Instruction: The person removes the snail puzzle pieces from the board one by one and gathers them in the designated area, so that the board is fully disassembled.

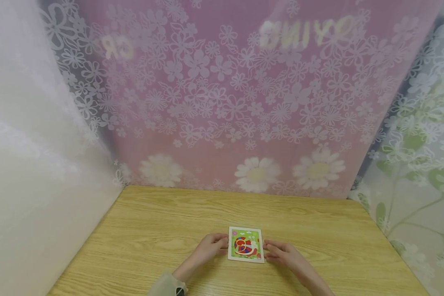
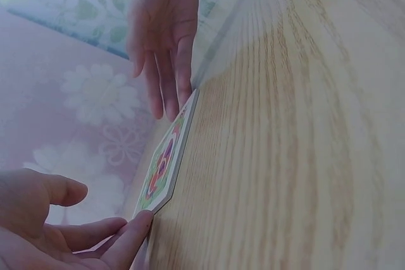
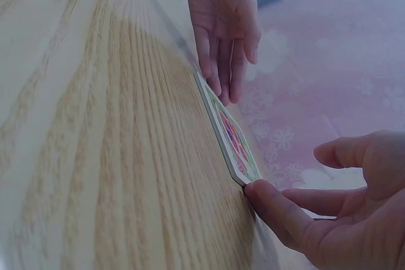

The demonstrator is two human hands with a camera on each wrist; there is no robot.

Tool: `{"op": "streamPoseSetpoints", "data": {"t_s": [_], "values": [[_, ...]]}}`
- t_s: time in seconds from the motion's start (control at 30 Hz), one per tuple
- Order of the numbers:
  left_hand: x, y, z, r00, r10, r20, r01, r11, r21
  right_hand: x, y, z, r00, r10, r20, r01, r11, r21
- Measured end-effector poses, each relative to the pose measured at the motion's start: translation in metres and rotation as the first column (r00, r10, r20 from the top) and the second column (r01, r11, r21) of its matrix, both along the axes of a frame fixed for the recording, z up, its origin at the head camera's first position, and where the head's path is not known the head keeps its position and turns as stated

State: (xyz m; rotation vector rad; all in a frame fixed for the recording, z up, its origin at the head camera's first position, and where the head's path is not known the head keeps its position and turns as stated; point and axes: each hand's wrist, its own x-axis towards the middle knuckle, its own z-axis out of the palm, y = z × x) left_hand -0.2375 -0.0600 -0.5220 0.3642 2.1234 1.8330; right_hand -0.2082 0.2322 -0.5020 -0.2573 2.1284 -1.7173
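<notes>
A square snail puzzle board (image 1: pixel 246 244) with a pale frame and a green, red and blue picture lies flat on the wooden table. At its left side my left hand (image 1: pixel 209 247) rests, fingers relaxed, fingertips at the board's edge. My right hand (image 1: pixel 285 257) mirrors it on the other side. In the left wrist view, the left fingertips (image 2: pixel 144 218) meet the near corner of the board, the thumb held apart. The right wrist view likewise has the right fingertips (image 3: pixel 256 188) at the board's corner, with the thumb raised away. Neither hand is curled round the board.
The wooden table (image 1: pixel 163 218) extends around the board. A pink flowered sheet (image 1: pixel 222 102) hangs behind it, with a whitish sheet (image 1: pixel 33 164) on the left and a leaf-patterned sheet (image 1: pixel 422 176) on the right.
</notes>
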Motion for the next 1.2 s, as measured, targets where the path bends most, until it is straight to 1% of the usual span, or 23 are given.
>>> {"op": "streamPoseSetpoints", "data": {"t_s": [0.2,0.37,0.53,0.73,0.87,0.97,1.07,1.13,1.2], "values": [[0.002,-0.001,0.002,1.0,0.009,0.006,-0.009,1.0,-0.001,-0.001,-0.001,-0.001,1.0,0.007,-0.005,-0.007,1.0,0.007],[0.004,-0.001,0.004,1.0,0.005,0.015,-0.005,1.0,-0.008,0.001,-0.002,0.0,1.0,0.006,-0.011,-0.005,1.0,0.016],[0.005,-0.002,0.003,1.0,-0.005,0.019,0.005,1.0,0.004,0.004,-0.002,0.001,1.0,-0.005,0.007,0.005,1.0,0.014],[0.007,-0.002,0.002,1.0,-0.011,0.024,0.011,1.0,0.002,0.004,-0.001,0.001,1.0,0.007,-0.003,-0.007,1.0,0.009],[0.005,-0.004,0.002,1.0,-0.002,0.021,0.002,1.0,-0.006,0.006,-0.001,0.003,0.999,-0.041,-0.012,0.042,0.999,0.027],[0.003,-0.006,0.001,1.0,0.017,-0.005,-0.017,1.0,-0.017,0.006,0.0,0.005,0.995,-0.092,-0.047,0.095,0.994,0.05],[0.001,-0.01,0.002,0.999,0.032,-0.035,-0.033,0.999,-0.024,0.005,0.002,0.007,0.987,-0.121,-0.108,0.129,0.989,0.067],[-0.001,-0.012,0.003,0.998,0.039,-0.039,-0.04,0.999,-0.024,0.004,0.001,0.008,0.978,-0.134,-0.159,0.149,0.985,0.087],[-0.002,-0.014,0.005,0.998,0.043,-0.046,-0.044,0.999,-0.03,0.002,0.0,0.009,0.964,-0.152,-0.218,0.181,0.976,0.123]]}}
